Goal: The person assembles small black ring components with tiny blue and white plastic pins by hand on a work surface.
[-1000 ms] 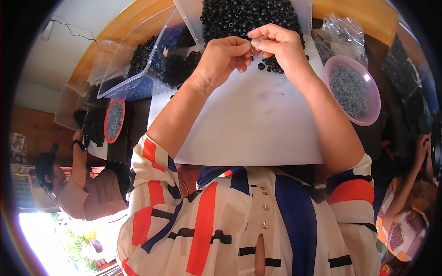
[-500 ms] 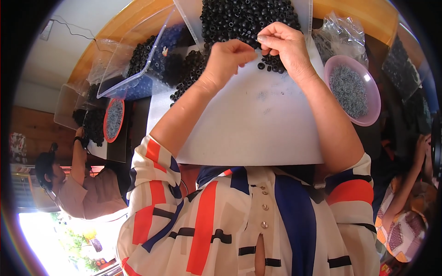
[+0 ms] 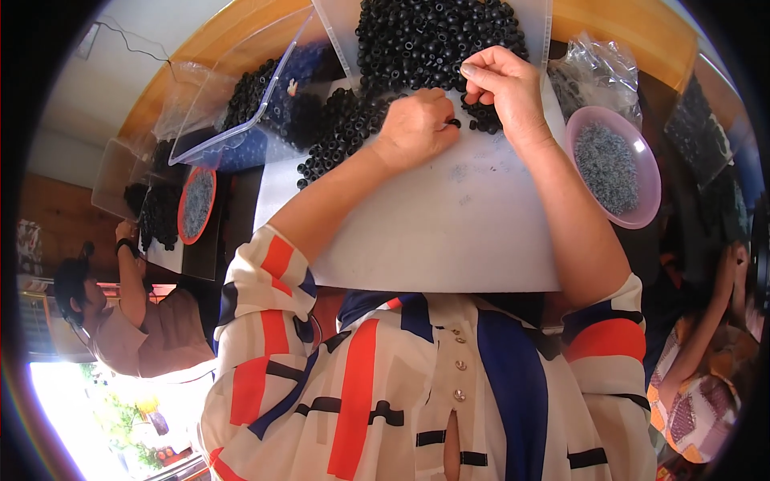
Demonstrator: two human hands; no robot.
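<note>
My left hand (image 3: 417,127) is closed above the white work surface, with a small round black piece (image 3: 455,123) at its fingertips. To its right, my right hand (image 3: 512,90) is raised with thumb and index finger pinched; what is between them is too small to make out. Below the right hand's fingers lies a small cluster of black pieces (image 3: 484,125). A bigger heap of hollow, round black pieces (image 3: 341,132) spreads to the left of my left hand. Beyond both hands, a clear bin (image 3: 337,48) holds many more of them.
At the right stands a pink bowl (image 3: 648,172) of tiny grey-blue pieces, with a clear plastic bag (image 3: 605,68) behind it. A clear tub (image 3: 265,112) tilts at the left. Farther left, a co-worker (image 3: 152,321) sits by an orange bowl (image 3: 186,228); another person (image 3: 698,369) is at the right.
My left hand has moved right and a little nearer to me, turning its knuckles up; a black piece now shows at its fingertips. The right hand stays pinched, shifted slightly right.
</note>
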